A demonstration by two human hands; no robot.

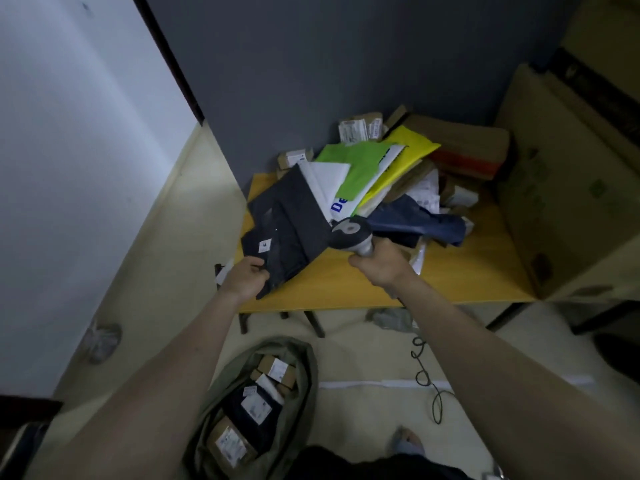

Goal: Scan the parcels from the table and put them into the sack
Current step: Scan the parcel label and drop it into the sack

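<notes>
My left hand (pixel 246 276) grips the near edge of a dark flat parcel (pixel 287 230) with a small white label, held tilted above the left end of the yellow table (pixel 450 275). My right hand (pixel 379 263) holds a grey barcode scanner (pixel 351 233) by its handle, its head right beside the dark parcel. Behind them lies a heap of parcels (pixel 391 168): green, yellow, white and dark blue mailers and small cardboard boxes. On the floor below stands the open olive sack (pixel 304 375), holding several labelled boxes and a dark parcel.
A large cardboard box (pixel 568 202) stands against the table's right side. The scanner's coiled cable (pixel 427 375) trails over the floor. A grey wall closes the back, a white wall the left. A crumpled grey bag (pixel 102 341) lies on the floor at left.
</notes>
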